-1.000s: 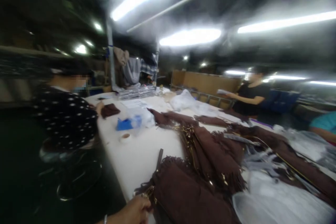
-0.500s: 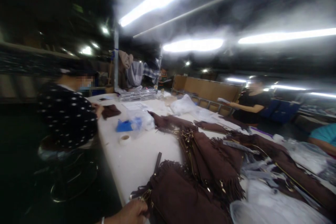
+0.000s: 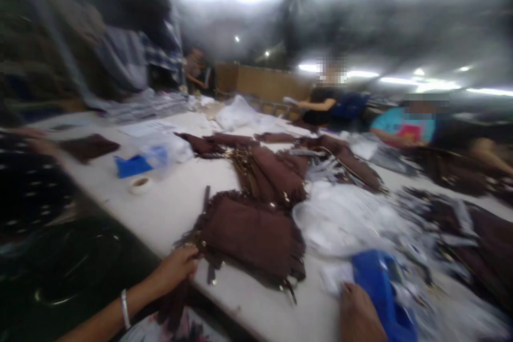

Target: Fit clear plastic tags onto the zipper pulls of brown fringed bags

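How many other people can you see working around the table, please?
4, perhaps more hidden by blur: one in a dotted top at the near left, one in black at the far side, one in a turquoise shirt beside them, and one standing far back.

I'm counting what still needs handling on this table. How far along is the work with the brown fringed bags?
Nothing shows as finished. In hand: the left hand grips the near corner of one brown fringed bag at the white table edge; the right hand rests at a blue item. Left: a pile of brown bags and loose white plastic bags beyond.
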`<state>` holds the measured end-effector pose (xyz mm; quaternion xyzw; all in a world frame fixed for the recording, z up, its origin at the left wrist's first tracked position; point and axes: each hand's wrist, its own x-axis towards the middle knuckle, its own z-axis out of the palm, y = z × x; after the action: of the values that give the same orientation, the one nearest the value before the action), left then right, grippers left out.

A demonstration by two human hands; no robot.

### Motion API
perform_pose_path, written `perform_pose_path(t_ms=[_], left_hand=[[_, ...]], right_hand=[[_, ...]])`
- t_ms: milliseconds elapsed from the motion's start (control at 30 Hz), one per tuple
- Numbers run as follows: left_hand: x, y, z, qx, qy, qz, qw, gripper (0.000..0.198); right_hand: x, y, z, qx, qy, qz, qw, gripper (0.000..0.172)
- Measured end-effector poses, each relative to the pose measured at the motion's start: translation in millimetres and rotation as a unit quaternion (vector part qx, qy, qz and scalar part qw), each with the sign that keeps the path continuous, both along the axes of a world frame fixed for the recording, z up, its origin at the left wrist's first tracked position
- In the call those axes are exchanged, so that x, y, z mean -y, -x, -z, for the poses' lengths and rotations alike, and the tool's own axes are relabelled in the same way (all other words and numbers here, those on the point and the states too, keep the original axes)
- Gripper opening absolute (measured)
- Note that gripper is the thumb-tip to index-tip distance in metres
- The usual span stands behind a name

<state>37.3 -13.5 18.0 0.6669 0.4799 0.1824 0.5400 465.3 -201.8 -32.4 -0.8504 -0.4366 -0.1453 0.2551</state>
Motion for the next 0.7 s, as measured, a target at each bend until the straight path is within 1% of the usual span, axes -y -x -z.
perform_pose_path(t_ms=[33,67,133,200,367,567,700], left_hand=[[-2.3,0.1,-0.3,-0.001,0.014,0.006,1.000,0.021],[-5.3,0.2,0.6,-0.001,0.031,0.006,0.999,0.027],[-11.3,1.2,5.1,0.005,0.054,0.014,0.998,0.033],[-14.4,2.9,10.3,0.004,0.056,0.023,0.998,0.032],[-15.5,5.3,17.9,-0.010,0.035,0.031,0.999,0.031],[-16.6,4.7,22.1,0.001,0.060,0.022,0.998,0.033],[-16.7,5.3,23.9,0.007,0.053,0.025,0.998,0.031]], right_hand=[[8.4,0.8,2.4,0.013,0.016,0.010,1.000,0.043],[13.8,1.8,4.0,0.019,0.032,0.023,0.999,0.044],[17.2,4.1,5.6,0.027,0.050,0.044,0.997,0.041],[15.8,7.2,5.6,0.030,0.058,0.051,0.997,0.037],[17.7,11.0,6.7,0.034,0.052,0.034,0.997,0.030],[24.4,7.6,8.0,0.027,0.058,0.009,0.998,0.026],[25.8,5.9,6.1,0.022,0.060,-0.004,0.998,0.023]])
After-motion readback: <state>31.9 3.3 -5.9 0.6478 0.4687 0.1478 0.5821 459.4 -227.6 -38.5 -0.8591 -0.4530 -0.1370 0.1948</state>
